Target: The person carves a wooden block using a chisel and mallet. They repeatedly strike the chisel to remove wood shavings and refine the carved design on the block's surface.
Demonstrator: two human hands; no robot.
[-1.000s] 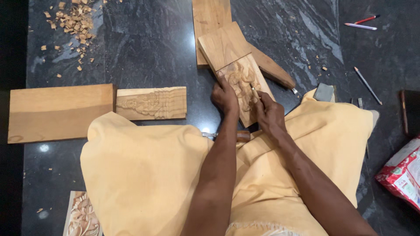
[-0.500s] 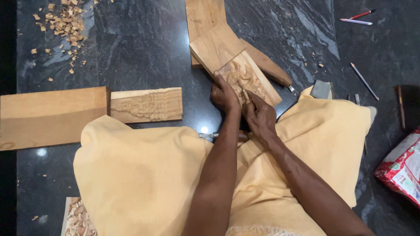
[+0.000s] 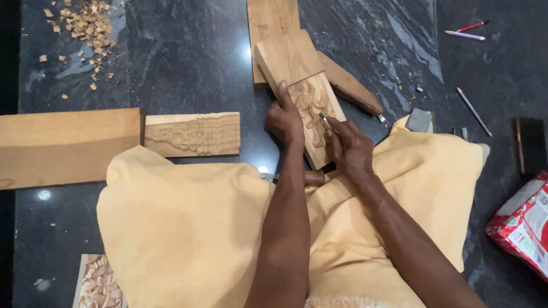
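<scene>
Head cam looks down on a dark polished stone floor (image 3: 182, 51) (marble-ish, with wood chips (image 3: 85, 23) at top left). The left hand (image 3: 285, 120) grips the edge of a carved wooden panel (image 3: 311, 114) leaning on stacked planks (image 3: 274, 23). The right hand (image 3: 351, 148) pinches a small chisel (image 3: 323, 118) against the carving.

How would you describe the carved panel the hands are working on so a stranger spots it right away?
On the dark stone floor, look just past the yellow cloth, where the left hand and right hand meet. The carved panel lies tilted there atop plain boards, unlike the flat carved strip further left.
</scene>
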